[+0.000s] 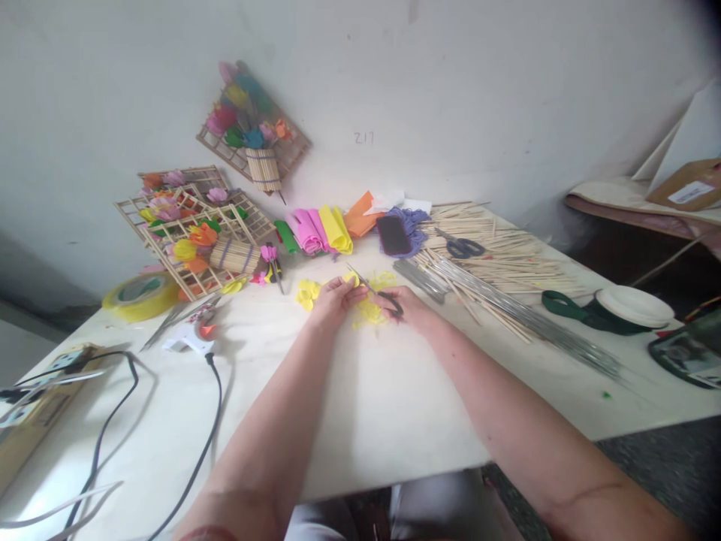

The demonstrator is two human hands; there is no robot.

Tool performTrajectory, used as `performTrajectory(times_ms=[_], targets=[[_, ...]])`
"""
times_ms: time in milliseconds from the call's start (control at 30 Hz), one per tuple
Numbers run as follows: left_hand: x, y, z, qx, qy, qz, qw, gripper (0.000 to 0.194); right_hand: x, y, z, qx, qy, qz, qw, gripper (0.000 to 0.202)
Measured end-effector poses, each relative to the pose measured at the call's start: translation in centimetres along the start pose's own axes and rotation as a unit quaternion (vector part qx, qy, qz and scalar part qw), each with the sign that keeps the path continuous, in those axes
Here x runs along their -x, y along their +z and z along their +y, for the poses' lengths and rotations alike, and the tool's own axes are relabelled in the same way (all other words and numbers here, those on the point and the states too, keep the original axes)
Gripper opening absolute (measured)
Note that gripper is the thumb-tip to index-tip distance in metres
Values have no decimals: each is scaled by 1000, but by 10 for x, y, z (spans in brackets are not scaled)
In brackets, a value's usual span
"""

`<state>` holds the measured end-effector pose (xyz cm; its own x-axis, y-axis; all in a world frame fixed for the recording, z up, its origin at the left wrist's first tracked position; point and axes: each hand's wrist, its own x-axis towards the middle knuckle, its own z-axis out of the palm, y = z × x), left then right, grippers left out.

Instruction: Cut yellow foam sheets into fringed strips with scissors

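Note:
My left hand (336,297) pinches a small piece of yellow crepe paper (351,277) near the middle of the table. In my right hand (406,304) is a pair of scissors (372,288), my fingers in its dark handles and its blades pointing left at the yellow piece. Whether the blades touch the paper I cannot tell. Yellow paper scraps (369,312) lie under and around both hands. Just left of my left hand sits a little heap of cut yellow petals (307,294).
Behind the hands lie rolled yellow crepe paper (336,230), pink crepe paper (307,231) and a phone (393,235). Bamboo sticks (507,255), metal wires (523,323) and other scissors (465,247) spread rightward. Leftward are a glue gun (191,336), tape (140,295) and a power strip (48,398).

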<state>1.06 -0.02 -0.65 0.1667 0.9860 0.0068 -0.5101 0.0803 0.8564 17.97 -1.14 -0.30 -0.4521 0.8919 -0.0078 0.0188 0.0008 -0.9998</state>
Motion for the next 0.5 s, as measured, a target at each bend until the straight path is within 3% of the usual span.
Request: performTrajectory(times_ms=[500], targets=[[0,-1,-1,6,12,-6,1000,14,0,3,-1,-1,11,13,1000,33]])
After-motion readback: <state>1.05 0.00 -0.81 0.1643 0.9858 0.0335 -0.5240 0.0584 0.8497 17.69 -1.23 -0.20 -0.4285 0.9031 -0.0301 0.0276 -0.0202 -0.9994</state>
